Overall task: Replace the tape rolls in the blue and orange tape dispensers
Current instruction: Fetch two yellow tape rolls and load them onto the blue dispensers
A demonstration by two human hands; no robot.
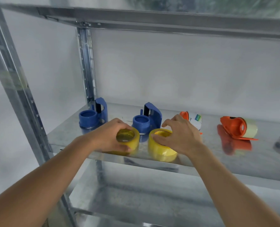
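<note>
2 yellow tape rolls stand near the front edge of a metal shelf (218, 159), each with its core hole facing up. Left roll (132, 143): translucent, darker amber. Right roll (160, 149): brighter yellow, just beside the left one at its 3 o'clock, a small gap between them.

Left hand (109, 136) grips the left roll: thumb along the near side wall, fingers curled over the far rim. Right hand (180, 136) sits over the right roll: thumb laid across the top rim toward the core hole, remaining fingers spread and half-curled above the far side, not closed. Whether those fingers touch the roll cannot be determined.

2 blue tape dispensers stand behind the rolls. Far-left blue dispenser (93, 115) is at 11 o'clock from the left roll, near the rear upright of the rack. Second blue dispenser (147, 118) is at 12 o'clock between the 2 rolls, just beyond them. Both show a bare blue hub, no tape on it.

2 orange dispensers lie on their sides further right. First orange dispenser (193, 119) is at 1 o'clock from the right hand, partly hidden by its fingers, carrying a white roll with a printed label. Second orange dispenser (237, 128) is at 3 o'clock, well apart, carrying a pale cream roll.
</note>
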